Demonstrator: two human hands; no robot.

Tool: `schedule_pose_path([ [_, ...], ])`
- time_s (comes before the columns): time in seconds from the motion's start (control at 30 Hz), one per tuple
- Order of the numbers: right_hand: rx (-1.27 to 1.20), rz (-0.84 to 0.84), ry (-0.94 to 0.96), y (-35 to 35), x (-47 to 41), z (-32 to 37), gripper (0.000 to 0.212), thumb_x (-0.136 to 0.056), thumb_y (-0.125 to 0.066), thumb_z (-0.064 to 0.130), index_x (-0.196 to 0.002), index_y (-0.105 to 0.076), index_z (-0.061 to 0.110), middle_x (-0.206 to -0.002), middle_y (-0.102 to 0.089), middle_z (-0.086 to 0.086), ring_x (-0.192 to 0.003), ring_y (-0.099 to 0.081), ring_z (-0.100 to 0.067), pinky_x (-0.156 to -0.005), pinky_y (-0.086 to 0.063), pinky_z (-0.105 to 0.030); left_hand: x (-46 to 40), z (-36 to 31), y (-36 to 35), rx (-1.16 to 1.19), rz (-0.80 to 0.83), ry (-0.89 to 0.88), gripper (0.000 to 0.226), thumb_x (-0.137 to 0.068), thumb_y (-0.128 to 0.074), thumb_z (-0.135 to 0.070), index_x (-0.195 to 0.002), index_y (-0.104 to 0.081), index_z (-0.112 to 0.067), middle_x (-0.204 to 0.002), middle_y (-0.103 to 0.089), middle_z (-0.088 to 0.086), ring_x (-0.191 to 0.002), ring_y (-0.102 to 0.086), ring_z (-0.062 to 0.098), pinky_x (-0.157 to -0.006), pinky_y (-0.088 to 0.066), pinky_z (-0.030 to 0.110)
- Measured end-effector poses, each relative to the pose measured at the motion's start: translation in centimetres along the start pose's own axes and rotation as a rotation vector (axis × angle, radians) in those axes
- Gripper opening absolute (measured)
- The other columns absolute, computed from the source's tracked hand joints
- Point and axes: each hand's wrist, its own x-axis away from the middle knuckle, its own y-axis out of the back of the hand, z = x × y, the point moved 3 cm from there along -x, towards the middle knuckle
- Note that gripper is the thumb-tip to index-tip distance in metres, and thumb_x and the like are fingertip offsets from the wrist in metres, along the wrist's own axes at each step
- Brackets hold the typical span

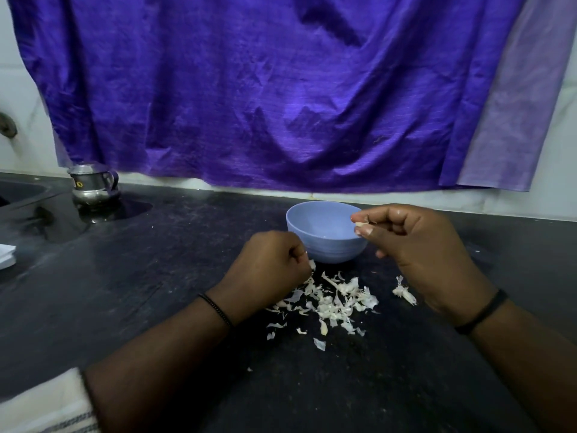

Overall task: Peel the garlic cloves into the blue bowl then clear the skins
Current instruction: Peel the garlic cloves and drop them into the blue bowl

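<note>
Garlic skins [331, 303] are scattered on the black counter [156, 292] between both hands. Fingers of the left hand [271, 267] are curled around skin scraps; a garlic clove [359, 225] is pinched by the right hand [418, 245] over the blue bowl [324, 231], whose contents cannot be made out.

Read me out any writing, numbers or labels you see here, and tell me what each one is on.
"5": black digit on a small round yellow sticker on the steel pot at the back left of the counter.
Nothing else readable: the blue bowl, purple cloth and wristbands carry no visible text.
</note>
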Motion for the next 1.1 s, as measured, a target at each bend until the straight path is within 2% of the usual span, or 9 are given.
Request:
schedule_pose_path([
  [0.17, 0.113, -0.119, 0.076, 1.7, -1.5, 1.4, 0.005, -0.086, -0.075, 0.018, -0.082, -0.075, 0.02, -0.077, -0.076, 0.006, -0.067, -0.065, -0.005, -0.056, -0.047, -0.018, -0.4, 0.6, 0.4, -0.024, 0.011, 0.008, 0.013, -0.083, -0.066, -0.015, -0.07, -0.068, -0.018, -0.063, -0.064, -0.009, -0.06, -0.06, 0.004, -0.058, -0.043, 0.019],
  [0.3, 0.316, -0.162, 0.142, 1.2, -4.4, 2.6, 0.016, -0.082, -0.08, 0.03, -0.074, -0.072, 0.018, -0.059, -0.065, 0.01, -0.049, -0.051, 0.004, -0.052, -0.036, -0.008, -0.6, 0.9, 0.4, -0.048, 0.035, -0.021, 0.012, -0.083, -0.066, -0.015, -0.071, -0.068, -0.016, -0.063, -0.064, -0.009, -0.062, -0.061, 0.006, -0.058, -0.046, 0.023],
  [0.47, 0.638, -0.044, 0.111, -0.8, -8.0, 1.7, 0.018, -0.088, -0.073, 0.028, -0.081, -0.077, 0.012, -0.076, -0.073, 0.005, -0.063, -0.058, 0.003, -0.057, -0.038, -0.001, -0.6, 0.9, 0.1, -0.053, 0.092, -0.047, 0.011, -0.084, -0.065, -0.014, -0.074, -0.069, -0.018, -0.066, -0.065, -0.009, -0.063, -0.062, 0.005, -0.058, -0.05, 0.021],
  [0.53, 0.655, -0.034, 0.098, -0.9, -8.1, 1.3, 0.019, -0.091, -0.069, 0.026, -0.084, -0.078, 0.011, -0.08, -0.074, 0.006, -0.064, -0.057, 0.004, -0.056, -0.037, 0.0, -0.7, 1.0, 0.0, -0.049, 0.104, -0.053, 0.012, -0.084, -0.066, -0.015, -0.074, -0.069, -0.02, -0.066, -0.065, -0.01, -0.062, -0.062, 0.004, -0.057, -0.049, 0.019],
  [0.63, 0.604, -0.068, 0.1, -0.2, -7.0, 1.7, 0.018, -0.09, -0.07, 0.029, -0.082, -0.078, 0.015, -0.068, -0.067, 0.017, -0.059, -0.056, 0.007, -0.056, -0.036, -0.001, -0.8, 1.2, -0.2, -0.049, 0.113, -0.073, 0.013, -0.086, -0.066, -0.015, -0.075, -0.071, -0.02, -0.067, -0.065, -0.011, -0.061, -0.062, 0.003, -0.056, -0.048, 0.019],
  [0.83, 0.403, 0.101, 0.081, 0.1, -2.1, 1.9, 0.009, -0.087, -0.073, 0.024, -0.079, -0.075, 0.022, -0.068, -0.071, 0.003, -0.059, -0.059, -0.007, -0.061, -0.045, -0.022, -0.9, 1.4, -0.4, -0.037, 0.16, -0.135, 0.011, -0.09, -0.07, -0.026, -0.082, -0.074, -0.02, -0.076, -0.071, -0.007, -0.068, -0.064, 0.003, -0.064, -0.052, 0.026],
  [0.93, 0.486, 0.229, 0.057, -0.6, -0.1, 0.5, 0.017, -0.088, -0.07, 0.012, -0.081, -0.075, 0.026, -0.071, -0.072, 0.011, -0.062, -0.062, 0.0, -0.061, -0.046, -0.013, -0.9, 1.2, -0.4, -0.006, 0.163, -0.173, 0.008, -0.089, -0.068, -0.016, -0.086, -0.075, -0.021, -0.079, -0.069, -0.01, -0.066, -0.062, -0.001, -0.062, -0.048, 0.021],
  [1.0, 0.548, 0.289, 0.069, -1.1, 0.7, -0.3, 0.03, -0.086, -0.066, 0.003, -0.079, -0.075, 0.03, -0.073, -0.072, 0.015, -0.064, -0.063, 0.005, -0.059, -0.044, -0.007, -0.8, 1.2, -0.3, 0.01, 0.131, -0.22, 0.022, -0.082, -0.066, -0.004, -0.088, -0.075, -0.023, -0.082, -0.064, -0.014, -0.069, -0.059, -0.003, -0.063, -0.046, 0.016],
  [1.1, 0.523, 0.334, 0.072, -1.9, 1.3, -0.4, 0.018, -0.083, -0.075, 0.012, -0.078, -0.074, 0.03, -0.069, -0.072, 0.012, -0.06, -0.063, 0.003, -0.057, -0.044, -0.011, -1.0, 1.5, 0.1, 0.023, 0.097, -0.211, 0.01, -0.075, -0.072, -0.013, -0.075, -0.075, -0.022, -0.085, -0.06, -0.012, -0.072, -0.057, -0.001, -0.066, -0.046, 0.018],
])
